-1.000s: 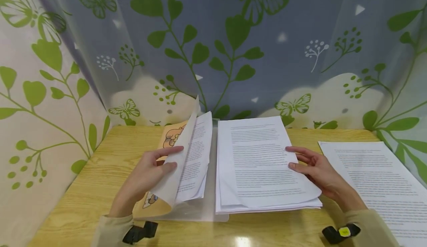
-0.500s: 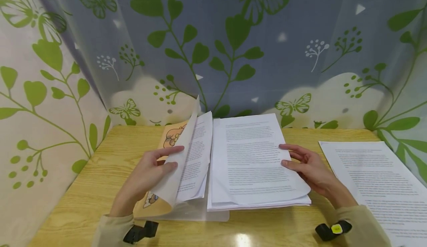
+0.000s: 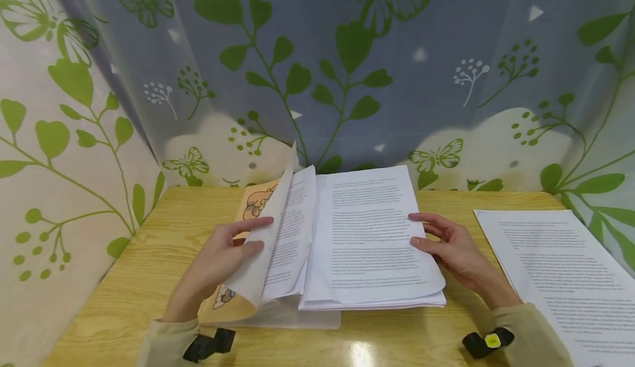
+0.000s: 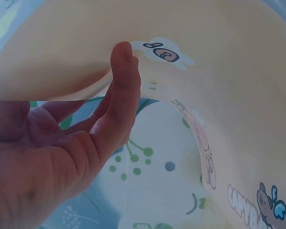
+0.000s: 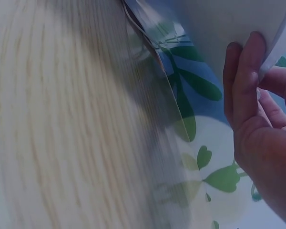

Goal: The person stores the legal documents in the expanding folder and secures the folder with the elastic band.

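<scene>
My left hand [image 3: 218,259] pinches the raised front cover of a tan cartoon-printed folder [image 3: 230,309]. In the left wrist view its printed outer side [image 4: 243,95] curves over the hand [image 4: 86,138]. Printed sheets [image 3: 288,229] stand tilted inside, against the cover. The folder's translucent back [image 3: 317,320] lies on the table. My right hand [image 3: 456,254] grips the right edge of a thick stack of printed paper [image 3: 372,240], thumb on top and fingers underneath. That stack is over the folder's right part, its left edge by the tilted sheets. The right wrist view shows the stack's underside [image 5: 214,24] lifted above the table.
Another printed paper stack [image 3: 560,268] lies at the right of the wooden table [image 3: 139,279]. A patterned curtain [image 3: 421,80] with green leaves and butterflies hangs behind the table's far edge and along both sides.
My right hand has carried the paper stack leftward, over the folder and up to the sheets inside it. My left hand and the raised cover have stayed in place.
</scene>
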`<state>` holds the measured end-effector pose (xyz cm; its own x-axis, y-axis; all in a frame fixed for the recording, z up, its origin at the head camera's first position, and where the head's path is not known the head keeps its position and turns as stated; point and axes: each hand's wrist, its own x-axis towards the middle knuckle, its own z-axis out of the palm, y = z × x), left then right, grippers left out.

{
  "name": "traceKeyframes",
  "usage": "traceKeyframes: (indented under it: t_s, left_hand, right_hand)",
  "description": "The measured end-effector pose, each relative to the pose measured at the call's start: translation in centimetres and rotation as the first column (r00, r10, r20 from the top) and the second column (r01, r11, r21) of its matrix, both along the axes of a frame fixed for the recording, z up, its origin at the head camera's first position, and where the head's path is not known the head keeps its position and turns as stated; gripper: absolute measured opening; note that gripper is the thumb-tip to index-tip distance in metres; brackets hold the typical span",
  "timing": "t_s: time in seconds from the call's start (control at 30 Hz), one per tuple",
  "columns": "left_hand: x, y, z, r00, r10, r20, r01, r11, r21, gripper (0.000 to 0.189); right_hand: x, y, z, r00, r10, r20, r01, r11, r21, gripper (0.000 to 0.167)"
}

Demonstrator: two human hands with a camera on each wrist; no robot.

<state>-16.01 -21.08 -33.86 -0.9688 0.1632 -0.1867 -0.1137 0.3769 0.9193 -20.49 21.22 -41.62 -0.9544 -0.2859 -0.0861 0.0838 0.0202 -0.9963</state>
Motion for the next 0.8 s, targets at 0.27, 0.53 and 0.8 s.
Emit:
traceKeyframes:
  t_s: [0.27, 0.53, 0.8]
  left_hand:
    - [0.0, 0.0, 0.0, 1.000, -0.001, -0.004, 0.001, 1.000, -0.004, 0.049]
    - [0.0, 0.0, 0.0, 1.000, 0.009, 0.007, -0.009, 1.000, -0.003, 0.049]
    - [0.0, 0.0, 0.0, 1.000, 0.002, 0.007, -0.002, 1.000, 0.010, 0.049]
  right_hand:
    - [0.1, -1.0, 0.1, 0.999, -0.022, -0.042, 0.024, 0.998, 0.063, 0.056]
    - [0.2, -1.8, 0.4, 0.998, -0.038, -0.048, 0.041, 0.996, 0.083, 0.059]
    - [0.3, -1.8, 0.3, 0.997, -0.055, -0.048, 0.059, 0.995, 0.084, 0.059]
